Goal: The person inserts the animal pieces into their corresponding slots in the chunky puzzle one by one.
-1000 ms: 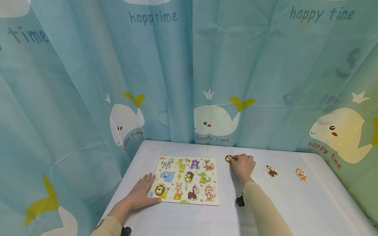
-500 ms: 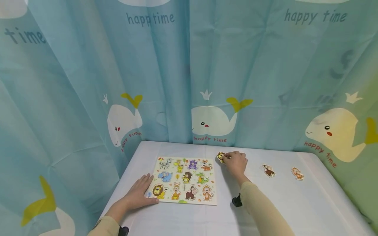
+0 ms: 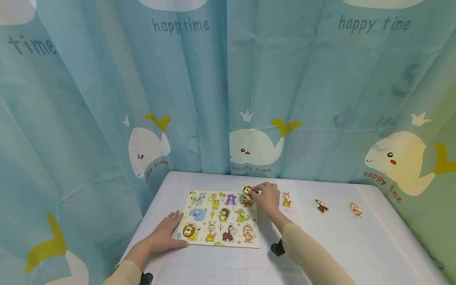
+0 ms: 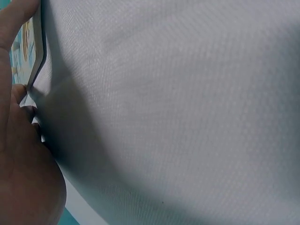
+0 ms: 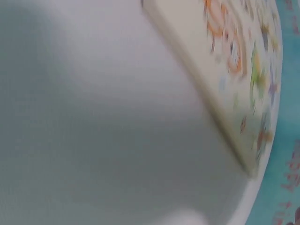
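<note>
My right hand (image 3: 267, 198) pinches a lion puzzle piece (image 3: 246, 191) between thumb and fingers, over the far right corner of the animal puzzle board (image 3: 231, 241). The piece partly covers the tiger picture (image 3: 246, 202). On the board's left edge rests my left hand (image 3: 165, 231), thumb along the near left corner and fingers spread up the side. A printed lion (image 3: 191, 232) shows at the board's near left, beside a kangaroo, a brown horse-like animal and a monkey. In the left wrist view, the left hand (image 4: 23, 164) touches the board's edge (image 4: 37, 42).
Right of the board lie a kangaroo piece (image 3: 286, 199), a brown animal piece (image 3: 322, 206) and a monkey piece (image 3: 356, 209) on the white-covered table (image 3: 384, 245). A blue whale-print curtain (image 3: 199, 99) hangs behind and at the sides.
The right hand has carried the lion piece leftward from beside the board to over its far right corner, uncovering the kangaroo piece. My left hand stays at the board's edge.
</note>
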Motion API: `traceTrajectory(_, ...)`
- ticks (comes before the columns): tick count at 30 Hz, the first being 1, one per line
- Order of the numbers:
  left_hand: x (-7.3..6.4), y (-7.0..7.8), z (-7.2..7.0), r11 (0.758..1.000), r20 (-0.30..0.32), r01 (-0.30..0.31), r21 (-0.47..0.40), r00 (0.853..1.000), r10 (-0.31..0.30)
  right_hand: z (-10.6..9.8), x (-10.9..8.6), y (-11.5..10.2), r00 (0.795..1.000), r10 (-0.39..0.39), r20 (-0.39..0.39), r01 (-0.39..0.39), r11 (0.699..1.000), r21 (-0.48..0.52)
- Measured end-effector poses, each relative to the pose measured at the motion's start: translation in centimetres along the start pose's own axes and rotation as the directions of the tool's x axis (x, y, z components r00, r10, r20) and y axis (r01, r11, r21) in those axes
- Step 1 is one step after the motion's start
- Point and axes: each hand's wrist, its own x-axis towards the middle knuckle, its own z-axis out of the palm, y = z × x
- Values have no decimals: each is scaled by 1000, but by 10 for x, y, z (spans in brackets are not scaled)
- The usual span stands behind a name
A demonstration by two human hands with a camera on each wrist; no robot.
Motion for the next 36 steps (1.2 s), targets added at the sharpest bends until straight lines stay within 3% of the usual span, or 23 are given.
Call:
traceTrajectory(15,-3,2,-1,1000,-3,8,1,1000,-8,26,-34,-52,986,-149,78,144,987,75)
traceTrajectory(27,-2,1,-1,1000,-4,-14,18,1000,14,52,-64,-88,950,-279,138,271,960,75)
traceTrajectory(36,-3,1,-1,999,3,-36,29,999,36,77,-85,-116,932,-289,220,283,957,57)
